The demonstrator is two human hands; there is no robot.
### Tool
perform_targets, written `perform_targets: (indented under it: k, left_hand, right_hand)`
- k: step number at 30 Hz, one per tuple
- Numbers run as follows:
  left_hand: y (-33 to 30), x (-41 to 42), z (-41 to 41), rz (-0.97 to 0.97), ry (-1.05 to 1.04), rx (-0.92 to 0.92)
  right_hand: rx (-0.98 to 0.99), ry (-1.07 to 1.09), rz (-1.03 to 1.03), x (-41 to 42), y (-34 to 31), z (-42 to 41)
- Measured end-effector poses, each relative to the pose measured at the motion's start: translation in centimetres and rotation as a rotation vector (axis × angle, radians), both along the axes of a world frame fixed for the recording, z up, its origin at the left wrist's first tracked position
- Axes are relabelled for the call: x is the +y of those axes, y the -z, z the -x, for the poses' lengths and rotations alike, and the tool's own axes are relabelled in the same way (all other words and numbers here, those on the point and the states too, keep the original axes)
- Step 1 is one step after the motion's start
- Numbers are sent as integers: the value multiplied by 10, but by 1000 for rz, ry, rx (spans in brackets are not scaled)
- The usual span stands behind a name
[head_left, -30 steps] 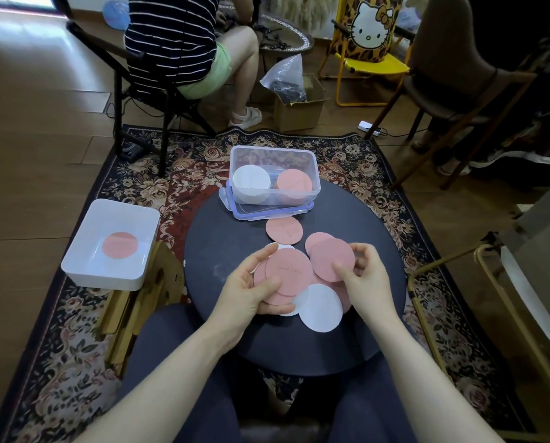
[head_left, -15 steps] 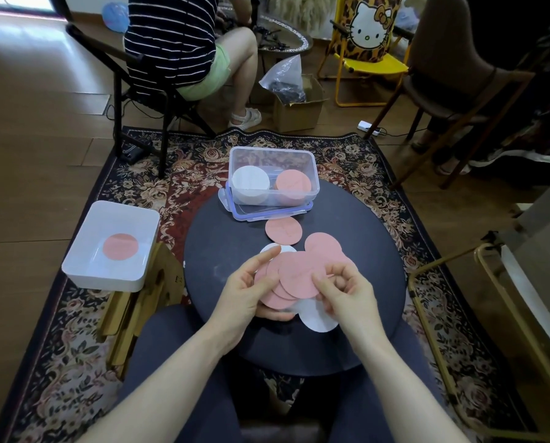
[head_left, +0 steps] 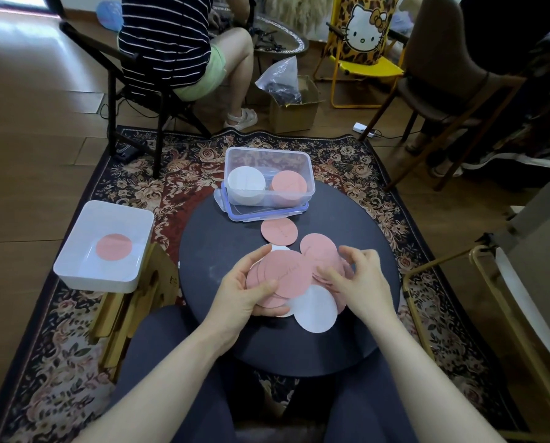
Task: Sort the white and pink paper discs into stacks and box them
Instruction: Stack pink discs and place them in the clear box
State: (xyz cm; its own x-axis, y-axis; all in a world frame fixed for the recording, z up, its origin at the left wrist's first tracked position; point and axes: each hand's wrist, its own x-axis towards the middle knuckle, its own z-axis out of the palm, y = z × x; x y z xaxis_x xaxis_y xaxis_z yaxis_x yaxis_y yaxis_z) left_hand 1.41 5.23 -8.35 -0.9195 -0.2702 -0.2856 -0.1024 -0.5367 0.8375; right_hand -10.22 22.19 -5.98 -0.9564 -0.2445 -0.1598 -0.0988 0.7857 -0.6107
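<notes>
On the round dark desk (head_left: 222, 330), the left hand (head_left: 244, 292) grips a fanned stack of pink discs (head_left: 286, 276), thumb pressed on top and fingers curled beneath. The right hand (head_left: 359, 279) hovers at the stack's 3 o'clock edge, fingers bent and touching loose pink discs (head_left: 320, 249) there; I cannot tell whether it pinches one. A white disc (head_left: 315, 310) lies flat at the stack's 5 o'clock, partly tucked under it. A single pink disc (head_left: 279, 231) lies at 12 o'clock, just before the clear plastic box (head_left: 267, 161), which holds a white stack (head_left: 246, 183) and a pink stack (head_left: 289, 186) side by side. At 9 o'clock, off the desk, a white tray (head_left: 75, 273) holds one pink disc (head_left: 114, 247).
</notes>
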Motion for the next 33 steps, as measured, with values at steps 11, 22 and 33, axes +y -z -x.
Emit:
perform_targets:
  k: [11,22,33]
  left_hand:
    - [2,0,0,-2,11,8]
    - [1,0,0,-9,5,6]
    - [-8,1,-8,18,6,11]
  right_hand:
    - [16,9,35,-3,5,-4]
    - [23,50,-3,0,6,4]
    - [-249,122,656,-5,-16,-25]
